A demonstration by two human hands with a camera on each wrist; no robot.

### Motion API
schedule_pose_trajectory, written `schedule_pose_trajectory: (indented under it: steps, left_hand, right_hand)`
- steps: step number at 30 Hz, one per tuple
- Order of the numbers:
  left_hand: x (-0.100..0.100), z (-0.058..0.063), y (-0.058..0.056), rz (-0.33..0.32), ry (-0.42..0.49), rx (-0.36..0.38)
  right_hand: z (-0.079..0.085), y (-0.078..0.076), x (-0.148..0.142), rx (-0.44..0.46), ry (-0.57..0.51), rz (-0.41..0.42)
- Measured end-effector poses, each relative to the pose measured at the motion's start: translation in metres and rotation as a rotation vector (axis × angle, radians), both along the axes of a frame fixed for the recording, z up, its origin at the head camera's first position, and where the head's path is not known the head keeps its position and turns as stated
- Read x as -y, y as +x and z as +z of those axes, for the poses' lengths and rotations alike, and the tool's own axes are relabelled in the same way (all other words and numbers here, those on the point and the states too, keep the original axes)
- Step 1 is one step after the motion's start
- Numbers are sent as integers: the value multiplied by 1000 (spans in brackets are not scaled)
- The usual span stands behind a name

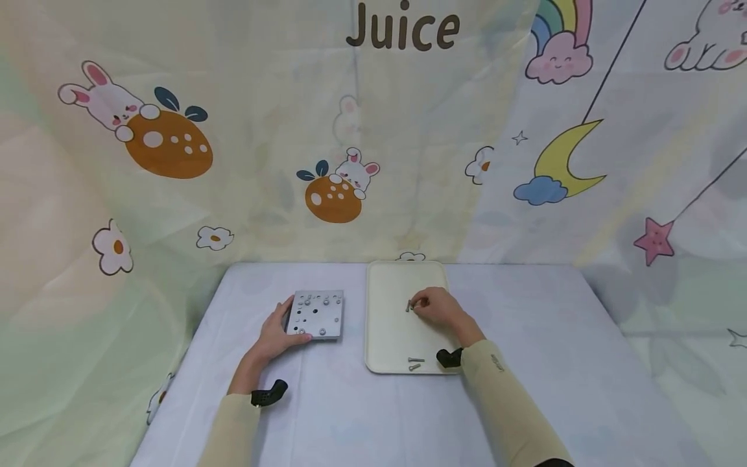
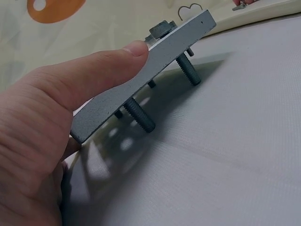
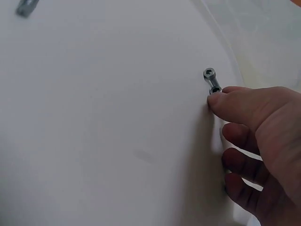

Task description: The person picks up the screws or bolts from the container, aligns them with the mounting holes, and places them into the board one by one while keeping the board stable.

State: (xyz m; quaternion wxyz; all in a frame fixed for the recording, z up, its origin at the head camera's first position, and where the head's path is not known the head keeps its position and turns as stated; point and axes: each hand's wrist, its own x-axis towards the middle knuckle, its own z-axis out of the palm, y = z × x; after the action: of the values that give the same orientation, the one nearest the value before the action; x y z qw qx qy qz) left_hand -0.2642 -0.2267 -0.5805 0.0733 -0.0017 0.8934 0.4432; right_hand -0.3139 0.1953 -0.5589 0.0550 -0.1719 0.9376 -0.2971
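My left hand (image 1: 273, 338) grips a square grey metal plate (image 1: 309, 316), thumb along its near edge and fingers at its left side. Several bolts sit in the plate's holes, and in the left wrist view a threaded bolt shank (image 2: 141, 115) juts out below it. The plate looks tilted there, close over the table. Over the cream tray (image 1: 385, 324), my right hand (image 1: 438, 307) pinches a small socket-head screw (image 3: 215, 90) between thumb and forefinger. Its shank is hidden by the fingers. Right beside it lies another socket-head screw (image 3: 209, 73) on the tray.
Two more screws (image 1: 415, 359) lie near the tray's front edge, close to the right wrist's black camera mount (image 1: 449, 358). A white cloth covers the table (image 1: 350, 415). Behind it hangs a printed curtain (image 1: 262, 214) with cartoon rabbits.
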Motion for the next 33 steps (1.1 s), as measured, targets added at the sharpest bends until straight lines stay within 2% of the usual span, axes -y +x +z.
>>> schedule_pose_trajectory:
  steps: [7, 12, 18, 26, 33]
  left_hand:
    - [0, 0, -1, -14, 15, -42]
    - [0, -3, 2, -7, -6, -22]
    - [2, -2, 3, 10, 5, -25]
    - [5, -1, 2, 0, -3, -57]
    - [3, -2, 1, -12, 2, -46]
  right_hand:
    - [8, -4, 6, -10, 91, 42]
    - [7, -2, 10, 7, 96, 75]
    - [5, 1, 23, -34, 23, 38]
    - [12, -2, 66, -41, -155, 90]
    - [20, -8, 112, -26, -196, 141]
